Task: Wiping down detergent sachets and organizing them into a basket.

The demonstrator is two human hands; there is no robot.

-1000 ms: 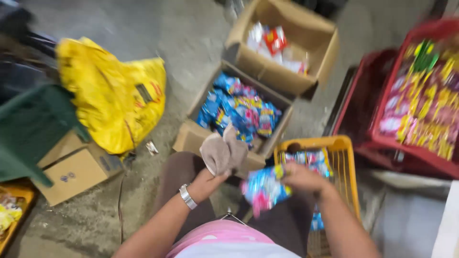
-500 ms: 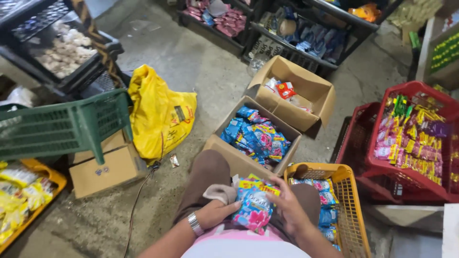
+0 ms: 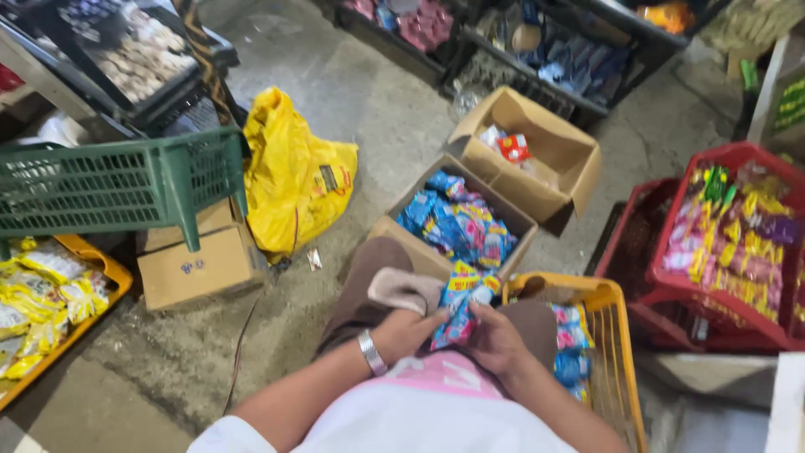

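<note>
Left hand (image 3: 401,334), watch at the wrist: fingers curled shut around the lower edge of the packets (image 3: 459,306). Right hand (image 3: 495,340): closed on the same packets from the other side, thumb on top. Packets: small bunch of blue and pink foil sachets with a yellow header, held over the lap, between the knees. Likely very light, soft and crinkly, film slick; best gripped at the sealed edges or as a pinched bundle, since single sachets could slide out. Cloth (image 3: 404,289): beige, lies on the left knee, just beside the left hand. Box (image 3: 457,220): open cardboard, more blue packets, directly ahead. Yellow basket (image 3: 608,352): at the right knee, similar packets inside. Red crate (image 3: 738,252): farther right, mixed sachets.
</note>
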